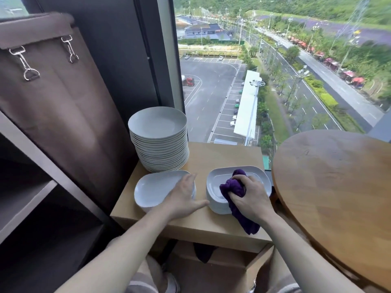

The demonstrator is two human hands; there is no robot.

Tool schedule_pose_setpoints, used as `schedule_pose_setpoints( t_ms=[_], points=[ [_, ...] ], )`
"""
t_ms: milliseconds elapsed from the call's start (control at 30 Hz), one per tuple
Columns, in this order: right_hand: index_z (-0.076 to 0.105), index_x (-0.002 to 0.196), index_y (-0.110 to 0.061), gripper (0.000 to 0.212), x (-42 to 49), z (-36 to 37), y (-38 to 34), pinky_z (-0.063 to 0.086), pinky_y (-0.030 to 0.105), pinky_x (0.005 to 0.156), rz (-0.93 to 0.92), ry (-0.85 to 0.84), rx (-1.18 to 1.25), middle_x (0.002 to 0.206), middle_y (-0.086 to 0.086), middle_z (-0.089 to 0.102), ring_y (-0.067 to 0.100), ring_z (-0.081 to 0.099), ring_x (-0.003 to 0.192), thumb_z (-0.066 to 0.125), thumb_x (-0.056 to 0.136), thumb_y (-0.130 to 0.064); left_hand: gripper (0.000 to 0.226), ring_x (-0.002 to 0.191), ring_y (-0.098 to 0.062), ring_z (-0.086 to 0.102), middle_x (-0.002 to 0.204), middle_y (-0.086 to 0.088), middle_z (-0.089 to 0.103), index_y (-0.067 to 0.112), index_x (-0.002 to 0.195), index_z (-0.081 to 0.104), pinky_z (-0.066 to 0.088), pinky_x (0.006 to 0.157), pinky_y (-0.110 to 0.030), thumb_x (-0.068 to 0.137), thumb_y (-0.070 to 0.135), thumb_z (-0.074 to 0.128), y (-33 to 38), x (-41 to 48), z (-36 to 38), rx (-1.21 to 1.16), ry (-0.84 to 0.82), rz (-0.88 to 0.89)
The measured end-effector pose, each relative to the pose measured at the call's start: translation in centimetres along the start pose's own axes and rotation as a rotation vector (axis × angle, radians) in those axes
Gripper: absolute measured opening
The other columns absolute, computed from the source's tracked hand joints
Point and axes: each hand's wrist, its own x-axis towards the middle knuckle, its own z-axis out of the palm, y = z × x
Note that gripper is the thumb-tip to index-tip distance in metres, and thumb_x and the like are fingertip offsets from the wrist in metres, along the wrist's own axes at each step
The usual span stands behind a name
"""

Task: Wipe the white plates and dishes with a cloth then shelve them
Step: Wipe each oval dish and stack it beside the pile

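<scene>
So, plates (158, 140): a tall stack of round white ones at the back left of the side table (222, 155); the top one holds nothing.
Left dishes (152, 189): a short stack of white, rounded-corner dishes just in front of the plates; the top dish holds nothing.
Right dishes (218, 187): a second short stack of the same kind, beside the left one with a gap between; a purple cloth (232, 188) lies bunched in the top dish, its tail hanging over the near rim onto the table.
Shelf (27, 199): a dark unit at the left with pale boards; no dishes show on them.
Surface: a small pale wooden side table, with a round table (334, 187) close by on the right.
Room: a brown cover (59, 113) with two metal clips (23, 62) hangs at the left; a window (275, 70) behind looks down on a car park and road.
Left hand (184, 199): palm down, fingers straight, resting on the near right edge of the left dishes, thumb spread toward the right stack; it grasps nothing.
Right hand (251, 197): knuckles up, fingers clenched round the cloth, pressing it into the top right dish.
</scene>
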Motion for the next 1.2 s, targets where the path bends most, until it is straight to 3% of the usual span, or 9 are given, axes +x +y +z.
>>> schedule_pose_setpoints(
  t_ms=[100, 233, 333, 467, 600, 700, 933, 1033, 1200],
  points=[
    [0.06, 0.121, -0.035, 0.046, -0.1, -1.5, 0.9, 0.049, 0.038, 0.093, -0.003, 0.063, 0.028, 0.107, -0.013, 0.059, 0.017, 0.056, 0.104, 0.075, 0.078, -0.041, 0.129, 0.16, -0.015, 0.001, 0.174, 0.002, 0.0, 0.017, 0.166, -0.002, 0.008, 0.127, -0.031, 0.079, 0.054, 0.085, 2.4, 2.3, 1.9, -0.047, -0.09, -0.004],
    [0.053, 0.12, -0.037, 0.051, 0.4, -4.4, 2.7, 0.053, 0.038, 0.088, 0.057, 0.133, 0.062, 0.102, -0.016, 0.059, 0.021, 0.059, 0.1, 0.077, 0.076, -0.037, 0.145, 0.16, -0.016, -0.01, 0.174, 0.003, -0.01, 0.02, 0.165, -0.011, 0.004, 0.128, -0.034, 0.069, 0.056, 0.091, 2.5, 4.9, 3.4, -0.08, -0.133, -0.061],
    [0.051, 0.119, -0.038, 0.053, 1.7, -6.2, 3.9, 0.054, 0.04, 0.087, 0.09, 0.167, 0.051, 0.105, -0.011, 0.06, 0.021, 0.06, 0.101, 0.077, 0.073, -0.039, 0.146, 0.16, -0.015, -0.005, 0.174, 0.005, -0.006, 0.023, 0.165, -0.011, 0.006, 0.128, -0.032, 0.067, 0.054, 0.093, 1.8, 5.5, 4.1, -0.1, -0.118, -0.06],
    [0.056, 0.125, -0.024, 0.055, 4.5, -6.6, 4.3, 0.044, 0.039, 0.099, 0.121, 0.166, -0.091, 0.115, -0.002, 0.05, 0.024, 0.05, 0.112, 0.078, 0.076, -0.032, 0.144, 0.159, -0.013, 0.001, 0.173, 0.004, 0.004, 0.025, 0.166, -0.004, 0.009, 0.129, -0.033, 0.064, 0.059, 0.092, 0.9, 5.9, 4.8, -0.103, -0.087, -0.078],
    [0.055, 0.127, -0.026, 0.056, 6.9, -4.3, 2.9, 0.04, 0.042, 0.101, 0.094, 0.033, -0.234, 0.125, 0.001, 0.053, 0.028, 0.049, 0.117, 0.072, 0.075, -0.04, 0.139, 0.155, -0.015, 0.014, 0.165, 0.005, 0.019, 0.024, 0.166, 0.003, 0.018, 0.127, -0.032, 0.064, 0.055, 0.093, 1.5, 6.1, 4.6, -0.103, -0.08, -0.056],
    [0.047, 0.134, -0.028, 0.062, 7.2, -1.8, 1.3, 0.036, 0.045, 0.104, 0.074, -0.017, -0.436, 0.136, 0.001, 0.05, 0.029, 0.043, 0.127, 0.067, 0.079, -0.047, 0.14, 0.156, -0.015, 0.012, 0.168, 0.005, 0.015, 0.023, 0.166, 0.001, 0.017, 0.128, -0.034, 0.065, 0.054, 0.093, 1.6, 6.1, 4.6, -0.097, -0.103, -0.074],
    [0.04, 0.138, -0.028, 0.062, 7.3, 0.0, -1.3, 0.032, 0.049, 0.106, 0.012, -0.081, -0.483, 0.14, -0.001, 0.047, 0.031, 0.04, 0.126, 0.065, 0.084, -0.045, 0.14, 0.155, -0.014, 0.015, 0.168, 0.006, 0.016, 0.022, 0.166, 0.001, 0.019, 0.127, -0.034, 0.065, 0.053, 0.093, 1.7, 5.7, 4.6, -0.109, -0.112, -0.075],
    [0.035, 0.143, -0.035, 0.071, 6.8, 1.4, -2.7, 0.034, 0.049, 0.105, -0.059, -0.085, -0.377, 0.135, -0.003, 0.054, 0.031, 0.043, 0.122, 0.066, 0.08, -0.034, 0.135, 0.15, -0.015, 0.025, 0.161, 0.007, 0.028, 0.027, 0.164, 0.011, 0.029, 0.123, -0.037, 0.06, 0.054, 0.094, 1.7, 5.8, 4.6, -0.126, -0.092, -0.052],
    [0.032, 0.127, -0.036, 0.064, 6.7, 4.0, -3.6, 0.037, 0.045, 0.098, -0.013, -0.068, -0.2, 0.105, 0.006, 0.058, 0.032, 0.048, 0.107, 0.059, 0.07, -0.027, 0.115, 0.127, -0.016, 0.046, 0.135, 0.01, 0.047, 0.033, 0.148, 0.035, 0.045, 0.111, -0.037, 0.052, 0.044, 0.097, 1.6, 6.0, 4.7, -0.174, -0.033, -0.024]
  ],
)
